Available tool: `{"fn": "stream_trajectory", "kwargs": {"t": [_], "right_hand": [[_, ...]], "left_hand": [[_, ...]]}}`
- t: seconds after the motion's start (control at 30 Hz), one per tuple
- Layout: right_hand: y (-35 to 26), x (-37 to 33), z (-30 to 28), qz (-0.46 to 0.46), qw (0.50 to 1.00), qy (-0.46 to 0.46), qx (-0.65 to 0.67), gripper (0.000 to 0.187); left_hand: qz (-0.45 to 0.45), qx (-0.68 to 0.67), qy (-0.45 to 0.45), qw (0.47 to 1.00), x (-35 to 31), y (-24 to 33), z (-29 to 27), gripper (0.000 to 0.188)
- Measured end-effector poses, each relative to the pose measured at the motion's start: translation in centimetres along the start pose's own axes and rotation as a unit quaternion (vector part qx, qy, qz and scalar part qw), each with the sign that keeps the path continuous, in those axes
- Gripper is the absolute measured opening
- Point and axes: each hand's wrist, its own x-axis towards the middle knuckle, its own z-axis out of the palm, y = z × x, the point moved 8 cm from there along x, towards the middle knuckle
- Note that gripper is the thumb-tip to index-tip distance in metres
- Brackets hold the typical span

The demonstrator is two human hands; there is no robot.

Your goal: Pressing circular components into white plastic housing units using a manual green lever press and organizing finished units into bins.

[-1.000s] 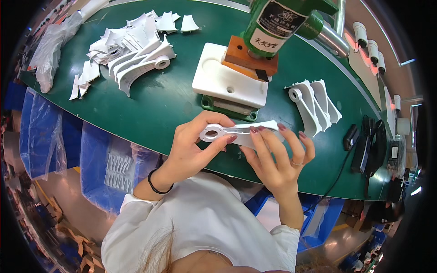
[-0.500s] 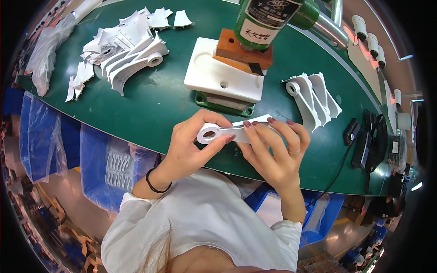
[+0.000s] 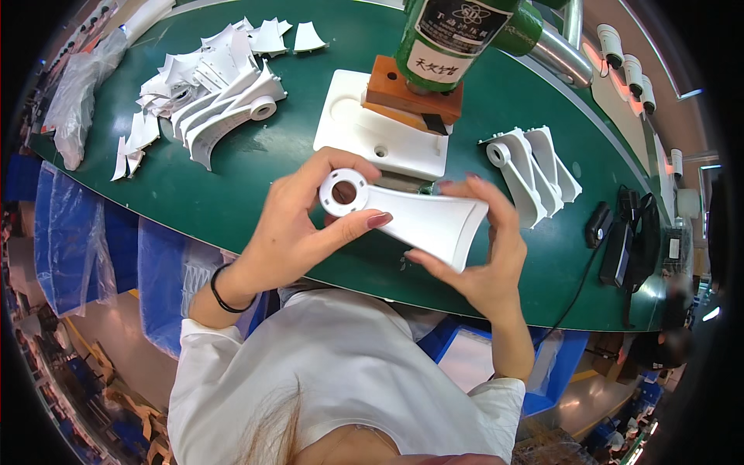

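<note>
A white plastic part (image 3: 422,221), with a ring at one end and a flared, curved blade at the other, is held between my hands above the front of the table. My left hand (image 3: 283,221) pinches it at the ring end, thumb lying on the near side of the neck. At the wide end, my right hand (image 3: 500,256) has its thumb by the near edge and fingers along the far edge. Just beyond stands a green hand press (image 3: 453,46) with an orange-brown block (image 3: 415,89) over a white fixture (image 3: 341,139).
Similar white parts (image 3: 535,170) stand to the right on the green table (image 3: 263,186). More parts (image 3: 232,116) and loose curved pieces (image 3: 310,37) are heaped at the left. Blue bins (image 3: 159,287) sit below the table edge; a black device with a cable (image 3: 616,260) lies far right.
The white part has been turned from edge-on to broad side up, showing its ring and blade. My right hand has shifted to the blade's wide end with fingers spread further apart.
</note>
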Motion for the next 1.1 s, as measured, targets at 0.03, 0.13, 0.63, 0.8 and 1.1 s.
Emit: {"fn": "stream_trajectory", "kwargs": {"t": [0.03, 0.13, 0.63, 0.8, 1.1], "right_hand": [[1.1, 0.2, -0.1, 0.048, 0.999, -0.019, 0.011, 0.076], [2.0, 1.9, 0.1, 0.132, 0.987, -0.084, -0.026, 0.074], [5.0, 7.8, 0.1, 0.083, 0.981, -0.117, -0.128, 0.068], [4.2, 13.1, -11.7, 0.143, 0.95, 0.024, -0.275, 0.051], [0.6, 24.1, -5.2, 0.131, 0.958, 0.192, 0.168, 0.013]], "left_hand": [[-0.017, 0.087, 0.006, 0.996, 0.2, -0.2, -0.6, 0.04], [0.097, 0.255, 0.007, 0.962, 1.9, 0.8, -1.7, 0.04], [0.123, 0.365, -0.079, 0.92, 7.0, -3.0, -3.9, 0.059], [0.178, 0.334, -0.139, 0.915, 7.4, -2.8, -2.4, 0.091], [0.137, 0.316, -0.11, 0.932, 6.0, -4.8, -4.0, 0.092]]}}
